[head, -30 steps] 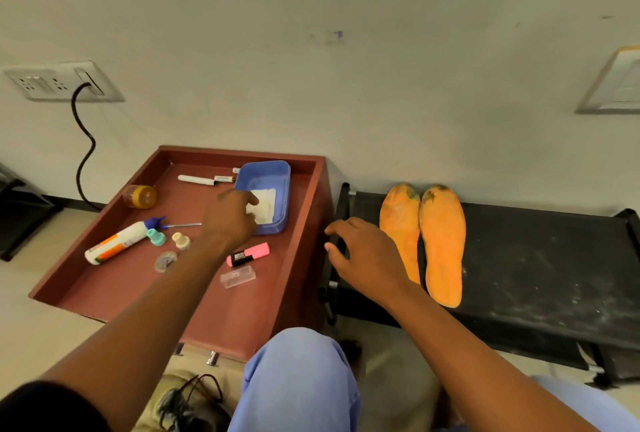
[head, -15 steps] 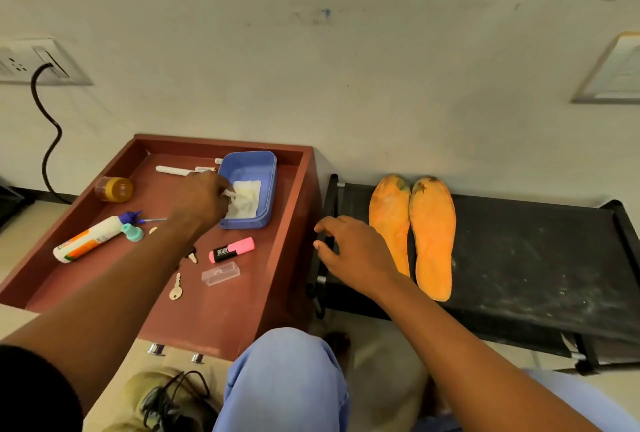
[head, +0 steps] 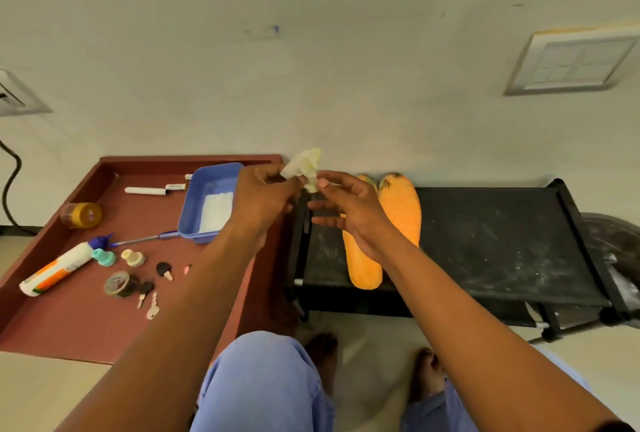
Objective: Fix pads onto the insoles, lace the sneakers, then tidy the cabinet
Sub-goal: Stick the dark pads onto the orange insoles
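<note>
A small whitish pad (head: pixel 304 165) is held up between my two hands, above the gap between the cabinet and the rack. My left hand (head: pixel 265 194) pinches its left side. My right hand (head: pixel 346 205) touches its lower right end with thumb and forefinger, the other fingers spread. Two orange insoles (head: pixel 400 210) lie side by side on the black rack (head: pixel 491 241), partly behind my right hand. More white pads lie in the blue tray (head: pixel 194 205) on the red-brown cabinet top (head: pixel 79 314).
On the cabinet top lie a glue tube (head: pixel 55 269), a pen (head: pixel 145 239), markers (head: pixel 145 191), an amber jar (head: pixel 81 215), small caps, a tape roll (head: pixel 119 284) and keys (head: pixel 152 307). My knees in blue trousers are below. A cable hangs at the left wall.
My left hand lifted a pad out of the blue tray and carried it right; my right hand rose from the rack edge to meet it. The camera view shifted left.
</note>
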Action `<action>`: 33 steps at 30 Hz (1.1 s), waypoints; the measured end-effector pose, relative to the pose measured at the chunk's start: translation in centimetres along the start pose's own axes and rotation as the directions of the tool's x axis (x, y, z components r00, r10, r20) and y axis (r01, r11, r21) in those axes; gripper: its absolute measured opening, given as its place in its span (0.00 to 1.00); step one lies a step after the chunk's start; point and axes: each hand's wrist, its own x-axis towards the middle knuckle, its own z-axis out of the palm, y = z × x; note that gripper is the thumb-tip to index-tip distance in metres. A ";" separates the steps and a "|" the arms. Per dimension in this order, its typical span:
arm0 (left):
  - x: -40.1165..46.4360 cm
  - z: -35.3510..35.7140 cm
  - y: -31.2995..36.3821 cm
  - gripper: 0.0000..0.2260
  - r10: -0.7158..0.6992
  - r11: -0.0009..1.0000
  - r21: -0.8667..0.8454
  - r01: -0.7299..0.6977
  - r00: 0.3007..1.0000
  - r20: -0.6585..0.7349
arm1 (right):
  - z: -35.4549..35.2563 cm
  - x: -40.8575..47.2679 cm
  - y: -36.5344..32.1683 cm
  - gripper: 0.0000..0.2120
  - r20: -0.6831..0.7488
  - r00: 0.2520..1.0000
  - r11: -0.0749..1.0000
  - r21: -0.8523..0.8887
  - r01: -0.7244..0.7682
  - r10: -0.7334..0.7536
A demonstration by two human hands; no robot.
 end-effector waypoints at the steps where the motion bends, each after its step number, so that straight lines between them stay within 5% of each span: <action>1: -0.2 1.3 0.4 0.02 -0.067 0.991 -0.112 0.071 0.997 0.033 | -0.6 0.0 -0.6 0.14 0.006 1.000 0.997 0.072 -0.017 0.017; 4: -0.4 4.7 1.0 0.06 -0.222 0.884 -0.385 0.266 0.963 0.154 | -2.5 0.2 -2.2 0.18 0.011 0.999 0.980 0.193 -0.042 0.041; 9: 0.0 8.2 0.2 0.09 -0.323 0.795 -0.456 0.400 0.915 0.240 | -5.8 0.4 -3.8 0.14 -0.143 0.989 0.992 0.129 -0.014 0.032; 12: 0.8 9.5 -2.1 0.04 -0.400 0.883 -0.198 0.426 0.903 0.156 | -7.5 0.9 -3.8 0.10 -0.299 0.954 0.999 -0.013 -0.032 0.026; 14: 1.8 9.9 -4.6 0.01 -0.412 0.894 0.217 0.392 0.909 0.056 | -8.3 1.3 -3.6 0.07 -0.368 0.930 0.992 -0.105 -0.063 0.020; 16: 2.1 10.3 -6.4 0.04 -0.398 0.746 0.593 0.304 0.917 0.031 | -9.0 1.5 -3.3 0.06 -0.413 0.911 0.970 -0.217 -0.107 0.008; 18: 2.1 11.3 -7.6 0.13 -0.373 0.606 0.769 0.206 0.927 0.046 | -9.5 1.7 -3.0 0.05 -0.454 0.890 0.915 -0.377 -0.142 -0.049; 22: 2.0 13.8 -8.8 0.36 -0.348 0.545 0.816 0.196 0.938 0.007 | -10.1 1.9 -2.4 0.13 -0.416 0.884 0.709 -0.688 -0.153 -0.213; 25: 2.3 14.8 -9.1 0.40 -0.332 0.542 0.811 0.218 0.943 -0.032 | -10.5 2.0 -2.2 0.14 -0.375 0.896 0.552 -0.811 -0.194 -0.236; 29: 2.7 14.4 -8.6 0.30 -0.389 0.619 0.724 0.304 0.920 -0.054 | -10.9 1.7 -2.1 0.15 -0.371 0.895 0.412 -0.877 -0.249 -0.248; 33: 2.6 13.2 -7.1 0.14 -0.297 0.759 0.602 0.247 0.955 -0.018 | -11.0 1.4 -1.9 0.15 -0.361 0.882 0.362 -0.900 -0.244 -0.302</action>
